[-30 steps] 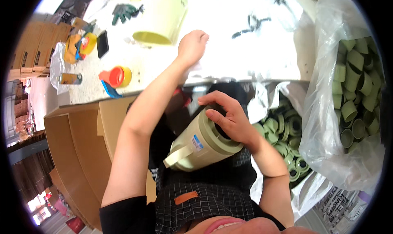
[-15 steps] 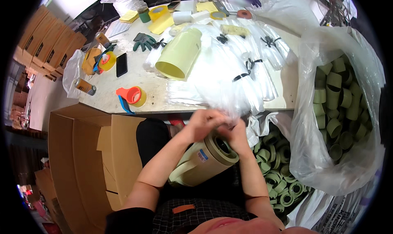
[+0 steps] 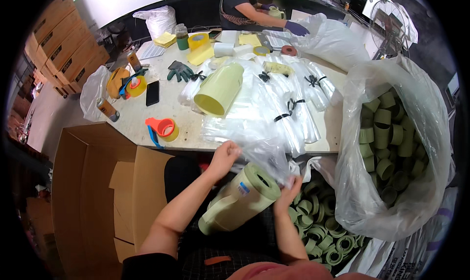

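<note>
A pale green jug [image 3: 236, 207] with a side handle and a small blue label leans across my lap, its round top tilted toward the table. Between my hands a clear plastic bag [image 3: 267, 152] is spread just beyond the jug's top. My left hand [image 3: 224, 158] pinches one edge of it, left of the jug. On the other side my right hand [image 3: 288, 195] grips the bag's lower right edge, close beside the jug's rim. A pale green hollow shell [image 3: 219, 89] lies on the table amid bundles of clear bags [image 3: 290, 128] tied with black ties.
An open cardboard box [image 3: 95, 182] stands at my left. To the right are a plastic sack [image 3: 342, 182] of green rings and a heap of green parts [image 3: 323, 231]. A tape dispenser [image 3: 164, 128] and a phone [image 3: 152, 94] lie on the table. A gloved co-worker [image 3: 240, 8] sits opposite.
My hands have drawn apart, and the bag bunched between them is now spread out. The view has tilted upward, bringing more of the co-worker into sight.
</note>
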Motion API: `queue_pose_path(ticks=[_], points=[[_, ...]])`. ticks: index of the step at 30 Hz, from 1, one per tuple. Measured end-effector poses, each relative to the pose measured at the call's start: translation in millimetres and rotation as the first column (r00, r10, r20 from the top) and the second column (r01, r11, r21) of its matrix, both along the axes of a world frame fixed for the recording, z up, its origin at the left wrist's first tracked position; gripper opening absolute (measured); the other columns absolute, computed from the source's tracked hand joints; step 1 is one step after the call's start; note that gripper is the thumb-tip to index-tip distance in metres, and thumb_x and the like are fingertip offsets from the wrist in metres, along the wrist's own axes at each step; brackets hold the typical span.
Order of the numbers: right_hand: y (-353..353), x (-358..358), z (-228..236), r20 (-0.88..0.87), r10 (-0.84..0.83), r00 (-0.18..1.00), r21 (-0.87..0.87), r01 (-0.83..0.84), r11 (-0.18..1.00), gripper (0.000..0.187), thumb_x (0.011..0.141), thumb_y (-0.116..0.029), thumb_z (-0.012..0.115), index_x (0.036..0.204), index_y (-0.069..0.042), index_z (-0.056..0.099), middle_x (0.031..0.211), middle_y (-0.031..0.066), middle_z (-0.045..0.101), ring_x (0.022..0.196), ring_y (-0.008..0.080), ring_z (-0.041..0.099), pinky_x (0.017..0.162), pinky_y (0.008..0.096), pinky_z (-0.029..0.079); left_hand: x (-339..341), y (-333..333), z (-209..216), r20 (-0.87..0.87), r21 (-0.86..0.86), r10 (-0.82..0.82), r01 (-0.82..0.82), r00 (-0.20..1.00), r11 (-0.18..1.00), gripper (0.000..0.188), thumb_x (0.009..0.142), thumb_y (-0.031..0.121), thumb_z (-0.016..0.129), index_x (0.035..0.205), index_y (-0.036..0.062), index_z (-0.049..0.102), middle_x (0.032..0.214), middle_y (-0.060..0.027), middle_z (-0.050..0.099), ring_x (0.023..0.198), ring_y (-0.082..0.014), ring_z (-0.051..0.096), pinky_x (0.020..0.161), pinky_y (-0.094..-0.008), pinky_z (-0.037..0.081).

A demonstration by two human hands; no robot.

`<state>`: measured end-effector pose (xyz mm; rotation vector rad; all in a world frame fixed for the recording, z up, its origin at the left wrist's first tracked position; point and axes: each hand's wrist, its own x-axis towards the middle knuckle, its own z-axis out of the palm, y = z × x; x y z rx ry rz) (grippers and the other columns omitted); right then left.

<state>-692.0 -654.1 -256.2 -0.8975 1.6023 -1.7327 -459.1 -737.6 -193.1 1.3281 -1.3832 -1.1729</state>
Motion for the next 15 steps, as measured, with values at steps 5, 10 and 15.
queue_pose_path(ticks=[5, 10, 15], points=[[81, 38, 35, -0.231, 0.445, 0.865, -0.002, -0.458, 0.889, 0.011, 0.095, -0.009, 0.052, 0.098, 0.001, 0.056, 0.093, 0.0156, 0.054, 0.084, 0.0293, 0.056, 0.072, 0.0385, 0.046, 15, 122, 114, 0.415, -0.336, -0.029, 0.183, 0.909, 0.924, 0.053, 0.071, 0.011, 0.079, 0.118, 0.0034, 0.055, 0.093, -0.0106, 0.055, 0.082, -0.0282, 0.058, 0.071, -0.0356, 0.048], [112, 78, 42, -0.271, 0.916, 0.296, 0.394, -0.834, 0.386, 0.056, 0.089, -0.018, 0.071, 0.130, 0.003, 0.040, 0.121, 0.0284, 0.058, 0.114, 0.0454, 0.059, 0.094, 0.0465, 0.050, 78, 207, 44, 0.633, -0.260, 0.220, -0.064, 0.742, 0.964, 0.042, 0.078, 0.008, 0.067, 0.118, 0.0018, 0.055, 0.097, -0.0173, 0.059, 0.092, -0.0411, 0.060, 0.076, -0.0467, 0.051], [86, 124, 93, -0.030, 0.995, -0.092, 0.394, -0.916, -0.073, 0.089, 0.081, -0.022, 0.080, 0.143, 0.005, 0.022, 0.133, 0.0307, 0.054, 0.124, 0.0445, 0.055, 0.101, 0.0448, 0.047, 97, 235, 18, 0.422, -0.376, 0.656, -0.537, 0.626, 0.755, 0.061, 0.083, 0.012, 0.067, 0.140, 0.0015, 0.049, 0.131, -0.0207, 0.059, 0.123, -0.0400, 0.056, 0.102, -0.0431, 0.047]])
